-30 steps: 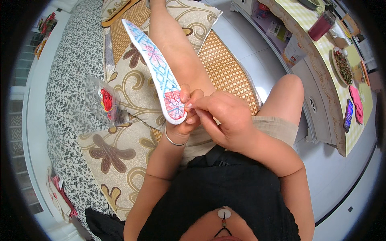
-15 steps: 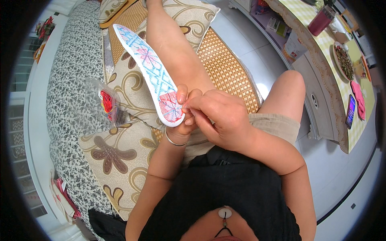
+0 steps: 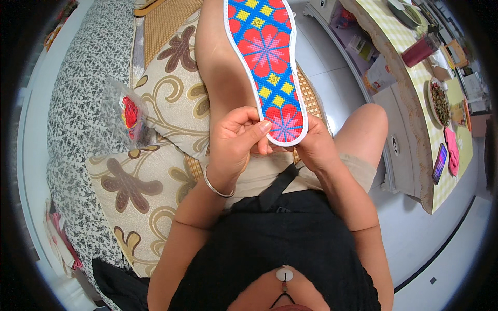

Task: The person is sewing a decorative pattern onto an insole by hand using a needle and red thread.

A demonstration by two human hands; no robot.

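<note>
An embroidered insole stands raised in front of me, heel end nearest. Its stitched face shows red and pink flowers, yellow diamonds, a blue ground and a white rim. My left hand is closed on the left edge of the heel, thumb on the stitched face and fingers behind. On the right, my right hand is curled behind the heel's edge; the insole hides most of its fingers and whatever they may hold. No needle or thread can be made out at the hands.
To the left, a clear plastic bag with red and yellow thread lies by patterned cushions. A cloth-covered table on the right bears a bottle, a plate of food, a phone and a pink cloth.
The insole has been turned over, from its line-patterned side to the colourful stitched side, and moved rightward. My right hand has gone from pinching at its right edge to behind the heel.
</note>
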